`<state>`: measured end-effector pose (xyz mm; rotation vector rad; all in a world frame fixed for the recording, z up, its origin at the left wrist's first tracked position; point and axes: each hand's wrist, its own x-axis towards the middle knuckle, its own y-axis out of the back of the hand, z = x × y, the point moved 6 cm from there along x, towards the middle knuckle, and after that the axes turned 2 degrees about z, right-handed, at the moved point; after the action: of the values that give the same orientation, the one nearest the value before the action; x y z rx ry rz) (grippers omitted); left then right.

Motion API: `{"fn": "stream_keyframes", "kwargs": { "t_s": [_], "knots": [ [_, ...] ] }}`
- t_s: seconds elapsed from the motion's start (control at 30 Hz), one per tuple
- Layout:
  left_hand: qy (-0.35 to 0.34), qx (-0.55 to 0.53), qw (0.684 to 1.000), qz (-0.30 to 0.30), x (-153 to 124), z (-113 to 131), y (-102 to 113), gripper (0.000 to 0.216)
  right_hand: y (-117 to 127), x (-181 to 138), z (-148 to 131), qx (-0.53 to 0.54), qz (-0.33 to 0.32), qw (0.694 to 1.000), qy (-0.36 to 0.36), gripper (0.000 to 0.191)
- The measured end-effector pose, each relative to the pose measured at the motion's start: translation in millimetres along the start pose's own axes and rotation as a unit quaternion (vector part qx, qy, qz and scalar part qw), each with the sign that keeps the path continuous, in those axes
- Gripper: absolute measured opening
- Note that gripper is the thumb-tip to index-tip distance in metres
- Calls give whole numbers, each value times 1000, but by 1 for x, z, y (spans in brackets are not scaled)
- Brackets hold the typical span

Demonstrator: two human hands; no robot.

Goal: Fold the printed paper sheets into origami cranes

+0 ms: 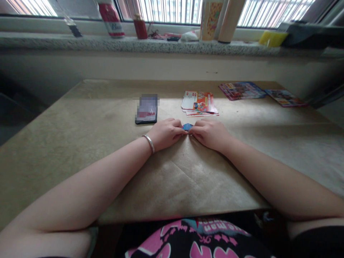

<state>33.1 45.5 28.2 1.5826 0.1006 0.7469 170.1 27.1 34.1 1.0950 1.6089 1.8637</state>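
Both hands meet over the middle of the table around a small blue piece of paper (187, 127), folded to a point at its far side. My left hand (167, 133), with a silver bangle (149, 143) at the wrist, pinches its left edge. The right edge is pinched by my right hand (211, 132). Fingers cover much of the paper, so its full shape is hidden. Just beyond the hands lies a stack of orange and white printed cards (200, 102). A phone (147, 109), its screen blurred out, rests beyond my left hand.
Colourful printed booklets (242, 90) lie at the table's back right, with another booklet (286, 98) beside them. Along the stone windowsill (166, 46) stand a red and white can (111, 19), a red container (140, 28), a tall tube (231, 19) and a yellow object (272, 38).
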Motion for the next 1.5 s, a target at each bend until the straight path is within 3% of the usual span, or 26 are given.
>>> {"fn": "stream_keyframes", "kwargs": {
  "t_s": [0.7, 1.5],
  "knots": [
    [-35, 27, 999, -29, -4, 5, 7, 25, -1, 1, 3, 9, 5, 1000, 15, 24],
    [5, -11, 1000, -26, -3, 3, 8, 17, -1, 1, 6, 30, 25, 999, 22, 23]
  ]
}}
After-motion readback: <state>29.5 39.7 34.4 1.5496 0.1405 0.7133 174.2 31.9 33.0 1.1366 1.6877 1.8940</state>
